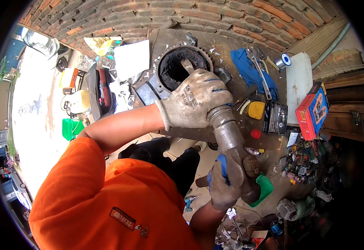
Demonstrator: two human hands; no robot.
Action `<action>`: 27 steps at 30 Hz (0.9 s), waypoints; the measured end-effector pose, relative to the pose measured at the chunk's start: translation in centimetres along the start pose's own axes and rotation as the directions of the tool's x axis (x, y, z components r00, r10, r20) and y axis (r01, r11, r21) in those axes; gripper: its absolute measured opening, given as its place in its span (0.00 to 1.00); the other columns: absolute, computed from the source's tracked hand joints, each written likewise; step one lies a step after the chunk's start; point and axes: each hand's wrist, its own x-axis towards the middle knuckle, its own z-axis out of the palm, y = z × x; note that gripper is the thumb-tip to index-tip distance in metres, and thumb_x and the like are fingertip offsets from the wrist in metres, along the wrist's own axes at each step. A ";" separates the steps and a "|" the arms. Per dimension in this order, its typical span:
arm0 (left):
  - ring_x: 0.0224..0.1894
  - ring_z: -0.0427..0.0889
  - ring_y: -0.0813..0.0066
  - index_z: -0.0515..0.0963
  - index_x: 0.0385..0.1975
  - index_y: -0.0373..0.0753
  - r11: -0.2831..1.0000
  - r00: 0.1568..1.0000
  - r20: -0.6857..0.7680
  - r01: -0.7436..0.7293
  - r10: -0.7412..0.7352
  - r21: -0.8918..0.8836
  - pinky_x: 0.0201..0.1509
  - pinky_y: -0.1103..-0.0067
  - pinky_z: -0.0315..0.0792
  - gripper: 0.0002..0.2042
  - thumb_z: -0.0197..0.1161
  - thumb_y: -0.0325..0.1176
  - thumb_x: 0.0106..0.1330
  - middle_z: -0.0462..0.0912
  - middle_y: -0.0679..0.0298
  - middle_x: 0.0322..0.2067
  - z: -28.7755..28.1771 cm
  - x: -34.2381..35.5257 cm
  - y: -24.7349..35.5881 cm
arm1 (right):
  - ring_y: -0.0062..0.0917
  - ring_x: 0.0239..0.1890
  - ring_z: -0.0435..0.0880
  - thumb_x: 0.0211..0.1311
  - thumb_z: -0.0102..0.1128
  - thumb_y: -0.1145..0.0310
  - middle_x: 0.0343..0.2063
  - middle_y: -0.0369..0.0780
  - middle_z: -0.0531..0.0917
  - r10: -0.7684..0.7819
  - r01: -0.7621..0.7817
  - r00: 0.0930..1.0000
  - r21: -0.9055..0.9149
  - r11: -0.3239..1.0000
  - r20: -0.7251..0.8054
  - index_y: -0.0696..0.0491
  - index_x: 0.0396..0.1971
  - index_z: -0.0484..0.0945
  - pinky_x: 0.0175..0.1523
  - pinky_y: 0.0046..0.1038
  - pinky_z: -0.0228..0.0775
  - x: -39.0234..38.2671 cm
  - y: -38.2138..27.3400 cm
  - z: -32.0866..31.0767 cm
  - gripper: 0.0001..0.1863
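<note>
Because the thick metal bar (pixel 228 135) at three o'clock looks heavy, stiff and slick, it seems to want firm mid-length holding, where the left grip (pixel 194 100) wraps it; the right grip (pixel 223 193) clasps a hammer (pixel 235 166) at four; the round casing (pixel 170 68) sits at twelve.

Left fingers (pixel 220 96) grip a thick metal tool (pixel 228 133).

Wkbench (pixel 269 144) w/ housing (pixel 171 68), blu cloth (pixel 240 66)

An orange shirt (pixel 77 191) with a dark chest patch (pixel 122 218), black trousers (pixel 184 166), blue-and-greyish gloves (pixel 186 104).
</note>
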 end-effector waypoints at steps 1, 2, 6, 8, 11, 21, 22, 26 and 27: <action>0.49 0.81 0.59 0.81 0.40 0.46 0.999 0.999 -0.046 -0.024 0.026 0.032 0.58 0.62 0.71 0.22 0.75 0.41 0.42 0.82 0.62 0.38 0.3 -0.4 -0.3 | 0.30 0.38 0.85 0.58 0.69 0.62 0.33 0.41 0.83 0.044 -0.044 0.999 0.017 0.999 0.018 0.57 0.40 0.79 0.40 0.30 0.78 -0.7 0.3 0.8 0.16; 0.48 0.81 0.59 0.81 0.40 0.46 0.999 0.998 -0.053 -0.039 0.040 0.028 0.58 0.62 0.71 0.21 0.75 0.41 0.43 0.81 0.62 0.38 0.5 0.1 -0.6 | 0.31 0.41 0.87 0.56 0.72 0.62 0.36 0.41 0.85 0.086 -0.087 0.996 0.042 0.995 0.025 0.57 0.42 0.80 0.42 0.29 0.80 -1.2 0.4 0.7 0.19; 0.48 0.81 0.59 0.81 0.40 0.45 1.000 0.998 -0.050 -0.024 0.024 -0.013 0.57 0.62 0.71 0.20 0.74 0.39 0.45 0.81 0.62 0.38 0.9 -0.5 0.6 | 0.33 0.38 0.87 0.54 0.72 0.67 0.37 0.42 0.86 0.115 -0.117 0.993 0.302 0.946 0.024 0.59 0.46 0.82 0.42 0.29 0.79 0.1 0.2 -2.2 0.20; 0.48 0.81 0.60 0.81 0.41 0.45 1.000 0.999 -0.054 0.006 -0.005 0.018 0.58 0.62 0.70 0.20 0.74 0.39 0.45 0.81 0.62 0.38 0.6 -0.3 0.2 | 0.32 0.39 0.83 0.58 0.67 0.72 0.39 0.45 0.84 -0.088 0.094 0.994 0.111 0.989 -0.063 0.64 0.50 0.80 0.45 0.32 0.77 0.1 0.7 -3.7 0.20; 0.49 0.81 0.60 0.81 0.41 0.45 1.000 0.999 -0.045 0.005 -0.004 0.027 0.59 0.63 0.69 0.20 0.74 0.40 0.46 0.81 0.62 0.39 0.2 -0.6 0.3 | 0.30 0.27 0.80 0.64 0.57 0.67 0.31 0.46 0.82 -0.041 0.037 0.999 0.739 0.672 -0.013 0.72 0.46 0.77 0.29 0.28 0.72 -0.9 5.5 -6.5 0.21; 0.49 0.80 0.57 0.81 0.40 0.44 0.999 0.996 -0.086 -0.011 0.015 0.042 0.56 0.61 0.70 0.21 0.75 0.38 0.42 0.81 0.60 0.39 0.6 -0.2 -0.6 | 0.26 0.18 0.75 0.69 0.51 0.61 0.22 0.42 0.77 0.264 -0.405 0.907 0.854 0.328 0.329 0.63 0.38 0.69 0.20 0.27 0.67 -1.1 1.2 0.6 0.16; 0.48 0.79 0.55 0.81 0.40 0.44 0.999 0.998 -0.065 -0.007 0.009 0.033 0.55 0.60 0.71 0.23 0.76 0.39 0.41 0.81 0.60 0.40 0.8 -0.4 -0.5 | 0.27 0.17 0.74 0.69 0.51 0.61 0.21 0.42 0.76 0.256 -0.366 0.923 0.862 0.350 0.288 0.62 0.36 0.69 0.20 0.27 0.67 -0.6 1.1 -0.3 0.16; 0.50 0.79 0.55 0.80 0.41 0.44 0.999 0.999 -0.047 0.000 -0.002 -0.045 0.57 0.60 0.71 0.23 0.76 0.37 0.41 0.81 0.60 0.42 0.9 -0.9 0.7 | 0.27 0.15 0.71 0.69 0.49 0.61 0.17 0.40 0.72 0.080 0.108 0.987 0.948 0.301 -0.138 0.57 0.26 0.67 0.20 0.26 0.65 1.6 0.7 -10.0 0.16; 0.50 0.79 0.55 0.80 0.41 0.44 1.000 0.998 -0.061 -0.002 0.001 -0.029 0.58 0.60 0.71 0.23 0.75 0.37 0.41 0.81 0.60 0.42 0.8 -0.6 0.5 | 0.27 0.14 0.71 0.69 0.49 0.61 0.16 0.39 0.71 0.037 0.200 0.976 0.949 0.245 -0.215 0.56 0.24 0.67 0.20 0.26 0.64 2.3 0.3 -11.6 0.16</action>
